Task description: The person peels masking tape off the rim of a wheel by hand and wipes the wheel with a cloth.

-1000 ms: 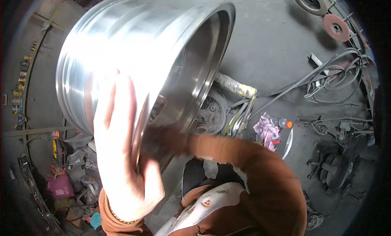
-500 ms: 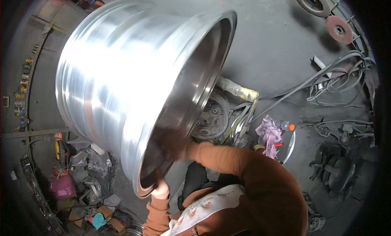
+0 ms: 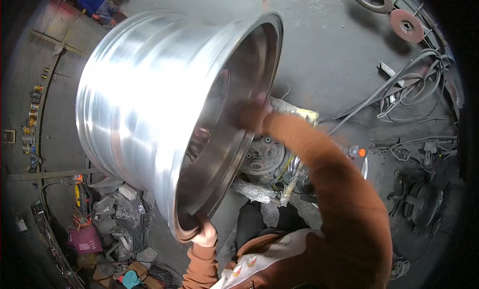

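A big shiny metal wheel rim (image 3: 134,99) fills the left and middle of the view, tilted, its open side facing right. My left hand (image 3: 205,232) grips the lower edge of that opening, with the thumb over the lip. My right hand (image 3: 251,115) is at the right side of the opening, in front of the inner wall. Motion smears its fingers, and a pinkish patch shows beside it; I cannot tell whether it holds anything. Spokes show dimly inside the rim. Behind it a dusty hub with round holes (image 3: 263,154) is partly hidden.
Wrapped bars (image 3: 254,190) stand close to my legs. A bottle with an orange cap (image 3: 357,151) is to the right. Coiled hoses (image 3: 419,89) and abrasive discs (image 3: 406,26) are at the upper right. Plastic bags (image 3: 127,209) and a magenta bag (image 3: 85,240) lie at the lower left.
My right hand has moved up and right, from deep in the lower opening to its right side. My left hand keeps its grip on the lower edge. The rim appears slightly shifted in view.
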### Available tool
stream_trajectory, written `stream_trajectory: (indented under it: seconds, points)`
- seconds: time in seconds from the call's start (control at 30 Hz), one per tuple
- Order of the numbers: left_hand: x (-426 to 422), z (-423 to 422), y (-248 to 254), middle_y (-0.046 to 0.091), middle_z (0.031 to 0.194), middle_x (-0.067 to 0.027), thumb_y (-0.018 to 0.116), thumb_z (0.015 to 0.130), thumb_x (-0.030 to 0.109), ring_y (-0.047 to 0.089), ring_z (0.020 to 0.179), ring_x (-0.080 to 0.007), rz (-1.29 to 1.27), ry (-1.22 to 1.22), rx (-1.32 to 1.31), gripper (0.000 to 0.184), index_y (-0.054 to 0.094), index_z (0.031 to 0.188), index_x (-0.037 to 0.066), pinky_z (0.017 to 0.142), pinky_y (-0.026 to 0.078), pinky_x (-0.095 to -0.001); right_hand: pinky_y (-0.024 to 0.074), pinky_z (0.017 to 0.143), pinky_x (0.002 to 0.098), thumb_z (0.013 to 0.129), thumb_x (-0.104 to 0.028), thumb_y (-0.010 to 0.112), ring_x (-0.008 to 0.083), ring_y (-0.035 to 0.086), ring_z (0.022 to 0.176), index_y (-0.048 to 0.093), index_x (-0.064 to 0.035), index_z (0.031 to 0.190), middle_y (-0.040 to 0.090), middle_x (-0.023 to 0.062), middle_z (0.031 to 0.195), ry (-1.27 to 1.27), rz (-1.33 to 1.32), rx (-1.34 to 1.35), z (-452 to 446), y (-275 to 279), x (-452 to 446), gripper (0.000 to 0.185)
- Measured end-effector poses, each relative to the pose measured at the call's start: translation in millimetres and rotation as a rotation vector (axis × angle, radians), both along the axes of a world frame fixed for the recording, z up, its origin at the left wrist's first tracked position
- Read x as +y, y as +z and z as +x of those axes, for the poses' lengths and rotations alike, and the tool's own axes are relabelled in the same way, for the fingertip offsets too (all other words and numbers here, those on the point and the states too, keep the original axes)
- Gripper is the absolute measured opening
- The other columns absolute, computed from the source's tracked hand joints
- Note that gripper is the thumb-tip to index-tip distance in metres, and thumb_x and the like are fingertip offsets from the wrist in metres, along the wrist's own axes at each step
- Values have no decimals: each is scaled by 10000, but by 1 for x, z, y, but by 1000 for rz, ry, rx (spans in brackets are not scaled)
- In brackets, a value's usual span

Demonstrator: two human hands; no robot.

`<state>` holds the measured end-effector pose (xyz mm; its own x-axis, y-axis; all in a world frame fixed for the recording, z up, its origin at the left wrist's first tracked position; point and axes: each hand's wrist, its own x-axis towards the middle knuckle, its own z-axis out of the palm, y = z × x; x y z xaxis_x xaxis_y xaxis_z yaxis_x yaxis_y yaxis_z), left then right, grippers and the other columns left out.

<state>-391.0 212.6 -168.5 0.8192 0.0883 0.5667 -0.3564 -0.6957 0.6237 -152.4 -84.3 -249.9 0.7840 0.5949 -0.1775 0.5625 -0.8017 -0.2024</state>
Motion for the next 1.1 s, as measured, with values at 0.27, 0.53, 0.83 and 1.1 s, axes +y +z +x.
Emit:
stream_trajectory:
  seconds: [0.27, 0.53, 0.83, 1.1]
  points:
    - [-62, 79, 213, 397, 1362, -275, 457, 601, -84, 377, 1296, -387, 393, -338, 150, 755, 408, 1354, -95, 1117, 249, -428, 289, 1125, 427, 794, -275, 628, 328, 412, 1319, 390, -34, 1411, 411, 210, 1424, 154, 1513, -197, -173, 111, 211, 704]
    - [-117, 143, 263, 423, 1384, -194, 361, 572, -194, 350, 1365, -284, 302, -664, 221, 827, 396, 1382, -34, 1161, 224, -390, 362, 1074, 412, 862, -245, 566, 292, 441, 1305, 462, -71, 1357, 472, 156, 1384, 154, 475, 89, -110, 27, 115, 534]
    - [-110, 147, 251, 407, 1421, -229, 375, 586, -197, 363, 1363, -322, 293, -670, 145, 795, 377, 1373, -83, 1157, 239, -417, 428, 1002, 391, 894, -175, 496, 282, 525, 1203, 487, -86, 1324, 517, 124, 1325, -98, -16, -526, 45, 6, -32, 439]
    - [-109, 139, 250, 390, 1437, -227, 465, 706, -79, 378, 1353, -330, 354, -546, 90, 700, 351, 1396, -67, 1126, 261, -461, 368, 1054, 481, 923, -249, 467, 275, 496, 1250, 529, -81, 1294, 549, 115, 1312, 33, 245, -164, -63, -19, 64, 412]
